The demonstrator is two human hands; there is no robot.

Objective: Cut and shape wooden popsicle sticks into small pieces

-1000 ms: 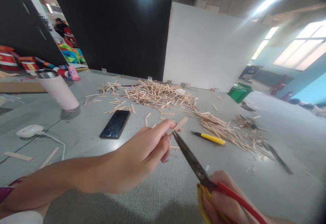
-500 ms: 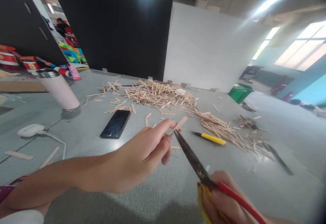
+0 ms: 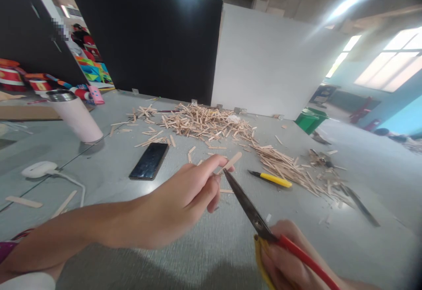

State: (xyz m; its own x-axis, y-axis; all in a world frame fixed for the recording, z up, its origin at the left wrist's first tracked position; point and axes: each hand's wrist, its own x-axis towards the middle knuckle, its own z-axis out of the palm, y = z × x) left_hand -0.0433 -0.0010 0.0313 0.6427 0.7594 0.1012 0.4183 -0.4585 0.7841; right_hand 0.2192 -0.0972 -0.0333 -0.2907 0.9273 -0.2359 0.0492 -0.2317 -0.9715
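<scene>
Between the fingertips of my left hand (image 3: 184, 197) is a wooden craft stick (image 3: 234, 160), its rounded end pointing up and to the right. My right hand (image 3: 290, 252) is closed round the handles of a pair of scissors (image 3: 245, 204); one handle is red, and yellow material wraps the other. The dark blade tips meet the stick right beside my left fingertips. Whether the blades have cut into the wood I cannot tell. Behind my left hand lies a loose stick (image 3: 227, 191) on the grey table (image 3: 184, 263).
A heap of craft sticks (image 3: 204, 123) lies before the black and white panels, with more sticks (image 3: 283, 162) at right. Around are a yellow-handled knife (image 3: 275, 179), a phone (image 3: 150, 161), a pink bottle (image 3: 77, 116), a white cabled device (image 3: 41, 169) and a green bin (image 3: 311, 121).
The scissors and my right hand have shifted slightly left, with the blade tips still at the stick. My left hand has barely moved.
</scene>
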